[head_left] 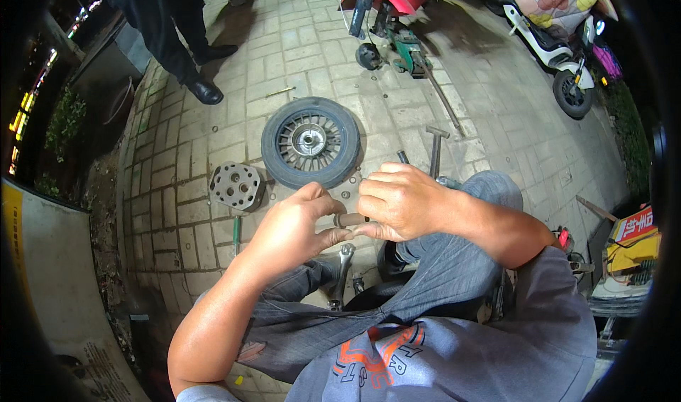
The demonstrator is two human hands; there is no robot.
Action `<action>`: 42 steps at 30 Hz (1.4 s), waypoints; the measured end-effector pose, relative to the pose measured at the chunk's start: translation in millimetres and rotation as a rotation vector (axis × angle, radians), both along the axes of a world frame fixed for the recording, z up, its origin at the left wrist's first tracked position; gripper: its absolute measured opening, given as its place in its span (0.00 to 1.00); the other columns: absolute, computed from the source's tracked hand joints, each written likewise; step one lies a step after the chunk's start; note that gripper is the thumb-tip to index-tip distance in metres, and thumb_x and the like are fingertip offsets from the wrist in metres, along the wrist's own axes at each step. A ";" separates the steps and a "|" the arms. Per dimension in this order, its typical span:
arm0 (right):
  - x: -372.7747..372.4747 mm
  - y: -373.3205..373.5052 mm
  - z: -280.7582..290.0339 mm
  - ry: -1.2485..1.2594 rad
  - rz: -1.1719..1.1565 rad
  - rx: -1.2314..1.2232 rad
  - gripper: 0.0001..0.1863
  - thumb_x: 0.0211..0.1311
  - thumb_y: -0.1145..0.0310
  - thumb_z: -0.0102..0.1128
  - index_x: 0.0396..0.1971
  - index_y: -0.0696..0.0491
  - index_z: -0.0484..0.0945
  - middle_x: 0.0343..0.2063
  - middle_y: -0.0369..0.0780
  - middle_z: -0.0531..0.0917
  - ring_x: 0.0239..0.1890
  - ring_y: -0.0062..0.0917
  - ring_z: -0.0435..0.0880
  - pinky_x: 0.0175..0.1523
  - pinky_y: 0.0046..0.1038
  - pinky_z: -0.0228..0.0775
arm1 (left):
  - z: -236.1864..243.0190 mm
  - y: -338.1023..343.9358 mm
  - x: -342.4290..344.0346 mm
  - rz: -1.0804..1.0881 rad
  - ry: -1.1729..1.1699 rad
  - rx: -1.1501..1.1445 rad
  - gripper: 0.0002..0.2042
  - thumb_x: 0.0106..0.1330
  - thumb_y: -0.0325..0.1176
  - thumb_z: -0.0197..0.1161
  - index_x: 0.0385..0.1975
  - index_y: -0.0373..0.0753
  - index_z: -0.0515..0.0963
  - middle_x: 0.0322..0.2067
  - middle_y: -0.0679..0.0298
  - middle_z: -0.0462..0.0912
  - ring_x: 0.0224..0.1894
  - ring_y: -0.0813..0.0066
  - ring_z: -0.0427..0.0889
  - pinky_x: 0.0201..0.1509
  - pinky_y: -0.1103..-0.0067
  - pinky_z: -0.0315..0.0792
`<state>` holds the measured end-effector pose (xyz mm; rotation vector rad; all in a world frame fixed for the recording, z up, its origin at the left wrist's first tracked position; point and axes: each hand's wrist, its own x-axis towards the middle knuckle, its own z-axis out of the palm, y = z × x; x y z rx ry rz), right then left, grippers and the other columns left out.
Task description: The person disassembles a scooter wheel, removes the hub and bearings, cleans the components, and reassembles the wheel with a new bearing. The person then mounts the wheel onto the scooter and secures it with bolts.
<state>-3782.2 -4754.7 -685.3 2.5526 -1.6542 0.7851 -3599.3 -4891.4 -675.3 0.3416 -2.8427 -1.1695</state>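
My two hands meet above my lap. Between them is a short cylindrical metal part (347,219) with a brownish surface. My right hand (401,203) is closed around one end of it. At its other end, my left hand (301,225) has its thumb and fingers bent close, partly hiding the part. Just beyond my hands, a small wheel (272,155) with a black tyre lies flat on the paving. Left of the wheel sits a round metal block with holes (237,187). Below my hands a combination wrench (344,271) rests near my legs.
A green-handled screwdriver (236,233) lies left, a T-shaped tool (435,150) right. Small rings and nuts (346,194) dot the paving by the wheel. Farther off stand a green floor jack (410,53) under a red scooter (397,1), a white scooter (543,37) and a person (167,30).
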 end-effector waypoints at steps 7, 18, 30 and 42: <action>5.4 -0.3 -5.2 0.151 0.063 -0.030 0.14 0.51 0.56 0.64 0.22 0.49 0.71 0.20 0.34 0.69 0.25 0.26 0.72 0.31 0.30 0.61 | -2.4 -0.9 6.9 -0.131 -0.055 -0.026 0.14 0.55 0.39 0.69 0.37 0.38 0.80 0.34 0.56 0.76 0.35 0.53 0.79 0.38 0.65 0.73; 22.2 7.7 -33.7 -0.112 -0.098 0.138 0.16 0.60 0.55 0.59 0.24 0.53 0.70 0.20 0.40 0.73 0.24 0.38 0.79 0.30 0.37 0.72 | -19.0 8.7 6.9 -0.058 -0.007 -0.201 0.12 0.51 0.38 0.71 0.32 0.41 0.80 0.29 0.60 0.77 0.31 0.56 0.80 0.34 0.66 0.75; 15.5 5.2 -33.4 -0.386 -0.216 0.337 0.18 0.65 0.57 0.53 0.25 0.57 0.70 0.21 0.47 0.77 0.26 0.45 0.79 0.30 0.43 0.69 | -20.0 16.1 -3.5 0.042 0.003 -0.206 0.15 0.50 0.35 0.72 0.37 0.39 0.82 0.29 0.61 0.77 0.30 0.60 0.80 0.35 0.69 0.75; 17.0 5.1 -53.0 -0.871 -0.459 0.504 0.21 0.68 0.58 0.45 0.28 0.61 0.78 0.27 0.52 0.82 0.34 0.45 0.83 0.41 0.42 0.72 | -38.6 34.3 -29.1 0.157 0.048 -0.585 0.10 0.49 0.36 0.71 0.26 0.38 0.79 0.27 0.63 0.76 0.28 0.61 0.80 0.29 0.70 0.74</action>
